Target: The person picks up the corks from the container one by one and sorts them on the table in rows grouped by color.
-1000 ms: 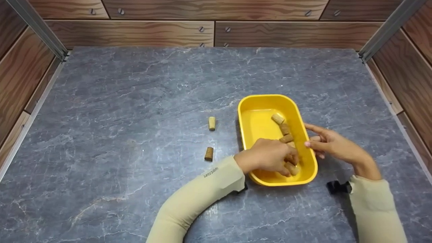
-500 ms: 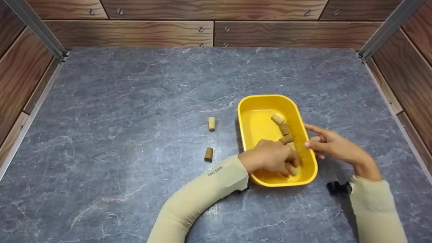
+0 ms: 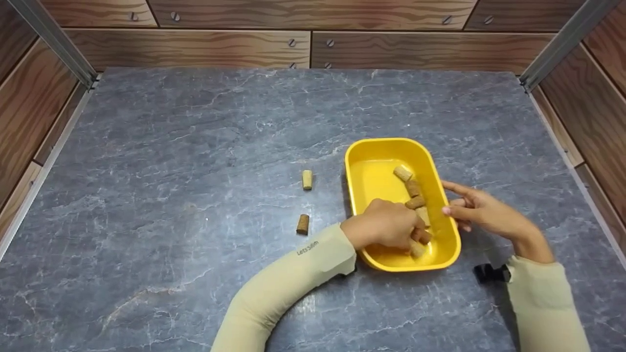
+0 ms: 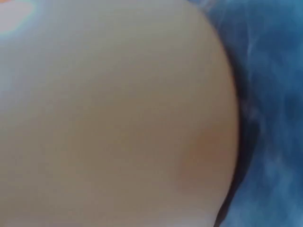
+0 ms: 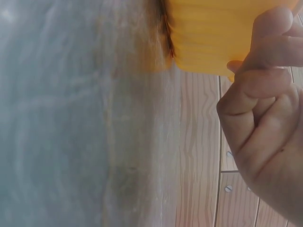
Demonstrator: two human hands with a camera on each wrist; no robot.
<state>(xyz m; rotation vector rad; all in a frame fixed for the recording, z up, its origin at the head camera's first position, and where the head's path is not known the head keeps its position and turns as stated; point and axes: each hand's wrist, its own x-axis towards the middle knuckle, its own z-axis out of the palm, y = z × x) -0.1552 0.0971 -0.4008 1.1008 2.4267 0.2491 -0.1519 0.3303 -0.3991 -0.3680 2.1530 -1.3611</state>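
Inside the yellow tray (image 3: 379,142), the left hand (image 3: 391,225) reaches down with curled fingers and pinches a cork (image 3: 417,250) near the front end. Other corks lie in a line along the tray's right side, among them a pale cork (image 3: 402,173), a brown cork (image 3: 413,187) and a pale cork (image 3: 423,216) right by the knuckles. Against the outer right wall rests the right hand (image 3: 481,210), its index finger extended and its thumb tip at the rim. The right wrist view shows these fingers beside the tray's outer wall (image 5: 208,38). A sleeve fills most of the left wrist view.
Two more corks stand apart on the grey marbled table (image 3: 195,146), left of the tray: a pale cork (image 3: 307,180) and a darker cork (image 3: 302,224). Wood-patterned panels (image 3: 195,48) enclose the back and sides.
The left hand's fingers have shifted slightly, and the cork at them has moved a little toward the tray's front left. The right hand stays at the tray's side.
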